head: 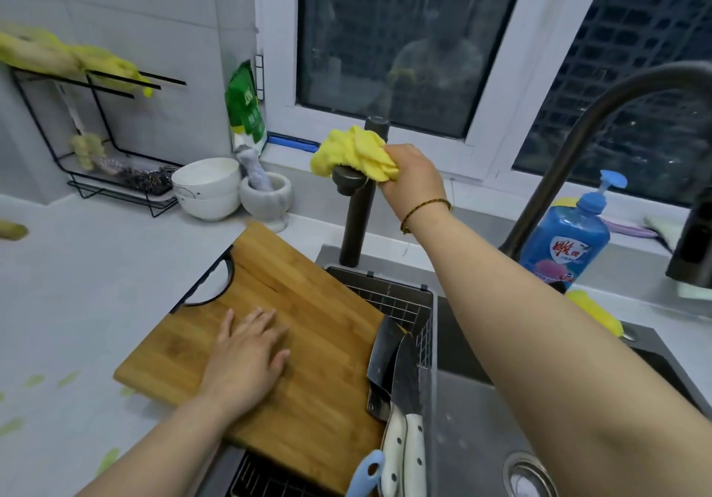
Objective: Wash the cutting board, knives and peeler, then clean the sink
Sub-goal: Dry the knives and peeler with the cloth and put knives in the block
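Looking down from my head, I see my right hand (414,173) squeezed around a yellow cloth (356,155). I press the cloth on the knob of a dark tap post (356,223) at the back of the sink (474,412). My left hand (248,354) lies flat on the cutting board (308,315), fingers spread out and holding nothing. The board rests partly on the counter (77,296) and partly over a wire rack (400,300) in the sink. Two knives (397,369) and a blue peeler (366,471) lean in the rack beside the board. The sink bowl looks wet and has nothing in it.

I think the board, knives and peeler are washed, and I am on the sink-cleaning step, wiping the tap. Next, I should rub the cloth around the post, then down the sink walls to the drain (529,475). I must keep my arm away from the knife edges.
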Available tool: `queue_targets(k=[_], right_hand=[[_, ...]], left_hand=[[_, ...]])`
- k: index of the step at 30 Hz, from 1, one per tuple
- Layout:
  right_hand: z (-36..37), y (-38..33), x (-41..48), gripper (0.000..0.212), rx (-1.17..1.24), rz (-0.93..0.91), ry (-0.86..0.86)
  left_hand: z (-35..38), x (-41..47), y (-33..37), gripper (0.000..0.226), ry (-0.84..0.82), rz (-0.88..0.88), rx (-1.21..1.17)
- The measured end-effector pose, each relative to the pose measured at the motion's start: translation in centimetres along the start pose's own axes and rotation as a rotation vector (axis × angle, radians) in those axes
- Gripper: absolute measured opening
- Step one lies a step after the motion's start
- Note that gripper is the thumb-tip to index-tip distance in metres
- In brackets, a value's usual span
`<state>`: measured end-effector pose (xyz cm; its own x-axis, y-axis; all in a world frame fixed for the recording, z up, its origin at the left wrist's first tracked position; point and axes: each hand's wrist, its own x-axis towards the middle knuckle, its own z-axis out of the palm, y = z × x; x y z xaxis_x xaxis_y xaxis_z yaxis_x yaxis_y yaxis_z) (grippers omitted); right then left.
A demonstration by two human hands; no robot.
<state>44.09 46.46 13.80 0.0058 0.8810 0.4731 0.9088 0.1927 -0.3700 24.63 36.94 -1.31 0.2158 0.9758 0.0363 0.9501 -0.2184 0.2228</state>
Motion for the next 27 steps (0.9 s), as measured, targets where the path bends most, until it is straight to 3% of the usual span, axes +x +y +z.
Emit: queue_targets(k=[5,9,13,15,17,22,27], right_hand=[[-1.4,0.1,-0.4,0.029,-0.074,-0.048,0.073],[-2.8,0.9,-2.4,0.030,0.010,-0.079,0.225],[-3.5,1.4,-7.1,0.026,0.112,-0.132,0.330],[-3.5,1.8,-9.9,0.025,0.153,-0.159,0.336],[-2.9,2.6,-12.8,0.031,0.180,-0.181,0.315],[-1.2,5.5,-19.0,0.036,0.129,-0.165,0.231],[-1.7,7.7,-23.1,0.058,0.037,-0.009,-0.114]], left_hand=[[-0.5,0.3,-0.5,0.036,0.076,-0.012,-0.255],[-4.2,0.2,1.6,0.019,0.143,-0.050,-0.866],[-7.6,0.0,6.0,0.025,-0.096,-0.005,-1.428],[-7.9,0.1,8.3,0.029,-0.251,-0.029,-1.646],[-7.5,0.4,10.0,0.030,-0.305,-0.088,-1.833],[-5.7,0.4,12.0,0.015,-0.261,-0.077,-1.975],[-4.3,-0.6,13.8,0.016,-0.313,0.041,-1.818]])
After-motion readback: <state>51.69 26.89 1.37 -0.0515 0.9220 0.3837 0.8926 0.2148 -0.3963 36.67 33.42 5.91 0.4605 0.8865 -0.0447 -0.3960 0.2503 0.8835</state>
